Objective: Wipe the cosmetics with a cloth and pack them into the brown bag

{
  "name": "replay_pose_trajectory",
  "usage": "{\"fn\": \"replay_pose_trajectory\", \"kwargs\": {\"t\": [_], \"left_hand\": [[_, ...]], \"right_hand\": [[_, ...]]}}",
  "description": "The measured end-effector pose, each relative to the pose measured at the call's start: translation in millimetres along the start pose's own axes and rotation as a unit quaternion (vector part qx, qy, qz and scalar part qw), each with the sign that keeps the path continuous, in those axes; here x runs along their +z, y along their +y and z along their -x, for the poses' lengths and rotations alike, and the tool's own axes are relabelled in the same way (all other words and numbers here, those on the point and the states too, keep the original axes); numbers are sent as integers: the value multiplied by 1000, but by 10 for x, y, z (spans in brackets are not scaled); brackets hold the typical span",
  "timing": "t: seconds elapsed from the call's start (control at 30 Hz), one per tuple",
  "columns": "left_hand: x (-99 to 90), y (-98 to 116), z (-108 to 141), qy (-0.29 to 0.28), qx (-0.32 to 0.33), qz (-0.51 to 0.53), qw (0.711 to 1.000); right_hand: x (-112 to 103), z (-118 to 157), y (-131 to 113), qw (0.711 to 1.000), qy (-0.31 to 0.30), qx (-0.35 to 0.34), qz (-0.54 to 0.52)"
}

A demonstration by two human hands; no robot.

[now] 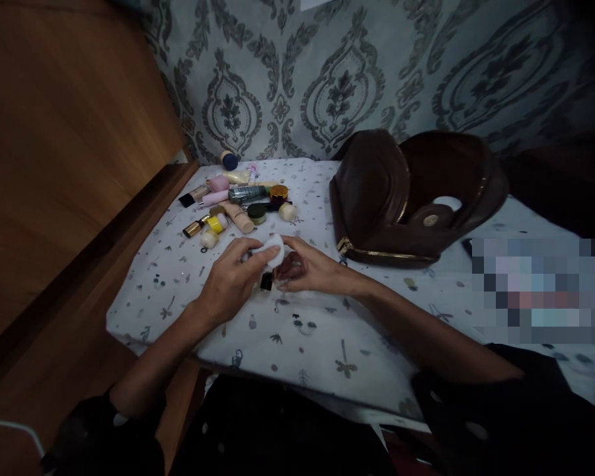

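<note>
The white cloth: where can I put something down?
In front, between left forearm, right forearm and near edge of the cloth; on the left, between cosmetics, left forearm and the left edge; a strip between cosmetics and brown bag. Crowded: where cosmetics and bag sit.

Bag (369,192) right, cosmetics (246,194) left, gap between

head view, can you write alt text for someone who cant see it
A person's left hand pinches a white pad beside their right hand, with a small dark-ended item just below the pad, over a patterned white cloth. Behind lie assorted tubes and jars; to the right stands an open brown bag.
</note>
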State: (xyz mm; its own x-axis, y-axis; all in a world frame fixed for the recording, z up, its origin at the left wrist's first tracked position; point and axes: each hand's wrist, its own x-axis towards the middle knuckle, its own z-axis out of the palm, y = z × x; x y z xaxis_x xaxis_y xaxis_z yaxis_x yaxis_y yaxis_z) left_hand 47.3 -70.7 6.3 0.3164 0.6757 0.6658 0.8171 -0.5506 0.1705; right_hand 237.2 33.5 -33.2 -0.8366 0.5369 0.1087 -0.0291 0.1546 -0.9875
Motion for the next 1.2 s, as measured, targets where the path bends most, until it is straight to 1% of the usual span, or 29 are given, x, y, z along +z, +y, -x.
{"fn": "replay_pose_trajectory", "kwargs": {"t": [0.13, 0.23, 0.33, 0.43, 0.5, 0.57, 0.63, 0.73, 0.8, 0.87, 0.97, 1.03, 1.1, 1.17, 1.2], "left_hand": [[49, -12, 76, -4, 17, -17, 1000], [56, 2, 142, -12, 22, -10, 1000], [55, 13, 200, -20, 18, -10, 1000], [73, 13, 242, -17, 25, -12, 999], [100, 6, 254, -11, 30, -10, 999], [134, -3, 251, -8, 24, -1, 1000], [169, -11, 233, -7, 17, 14, 1000], [217, -18, 199, 0, 14, 41, 999], [239, -17, 183, 5, 17, 51, 999], [252, -16, 179, 8, 22, 52, 998], [257, -20, 186, 21, 36, 55, 998], [258, -26, 195, 28, 39, 60, 997], [264, -34, 204, 32, 37, 64, 997], [274, -40, 212, 35, 36, 62, 997], [280, -41, 215, 36, 36, 59, 997]], "right_hand": [[-111, -15, -33, 1000, 5, 17, -2], [-164, 1, -27, 998, 11, 31, -45], [-173, -7, 12, 995, 59, 43, -73], [-163, -41, 45, 990, 131, 49, -3], [-161, -58, 53, 983, 165, 56, 51], [-167, -57, 53, 979, 179, 58, 84], [-181, -41, 53, 976, 185, 43, 109], [-200, 7, 38, 966, 196, -15, 166], [-199, 53, 3, 950, 201, -66, 229], [-186, 109, -51, 926, 203, -109, 299], [-162, 194, -127, 891, 165, -141, 399], [-156, 230, -151, 861, 128, -149, 469], [-156, 244, -155, 832, 110, -142, 525], [-158, 242, -147, 818, 114, -121, 551], [-159, 239, -141, 817, 118, -110, 553]]}}
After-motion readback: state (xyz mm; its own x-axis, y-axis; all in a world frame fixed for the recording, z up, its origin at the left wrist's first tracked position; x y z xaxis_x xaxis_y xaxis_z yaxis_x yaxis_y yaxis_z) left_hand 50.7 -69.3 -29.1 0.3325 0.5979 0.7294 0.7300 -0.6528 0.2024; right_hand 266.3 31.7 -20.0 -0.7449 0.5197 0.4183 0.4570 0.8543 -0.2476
